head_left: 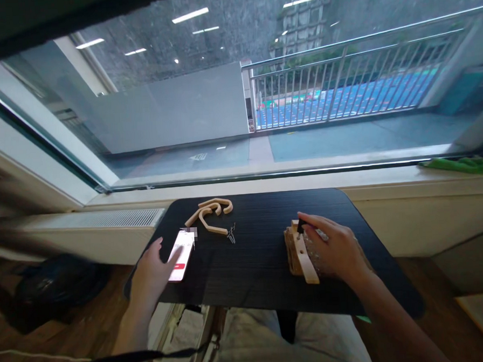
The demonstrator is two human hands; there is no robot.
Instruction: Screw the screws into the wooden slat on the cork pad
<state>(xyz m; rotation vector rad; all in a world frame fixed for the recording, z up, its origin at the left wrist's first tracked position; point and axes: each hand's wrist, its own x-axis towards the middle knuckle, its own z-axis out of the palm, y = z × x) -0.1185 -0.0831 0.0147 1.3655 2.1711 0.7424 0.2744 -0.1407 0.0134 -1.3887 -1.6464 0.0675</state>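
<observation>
My left hand (151, 269) is at the left of the black table, fingers apart, with its thumb over the lit screen of a phone (182, 257). At the right, my right hand (336, 246) pinches a small black piece (301, 224), whose kind I cannot make out. It stands at the far end of a pale wooden strip (306, 264) with a dark hole in it. Under the strip is a brown block (292, 251), partly hidden by my right hand. Something clear and shiny shows beneath my fingers.
Several curved wooden hooks (214, 229) lie at the table's back left, with a small heap of screws (231, 234) beside them. The black table (254, 277) stands against a window sill (266, 185). A green cloth (463, 165) rests on the sill, and a white radiator (90, 229) is at left.
</observation>
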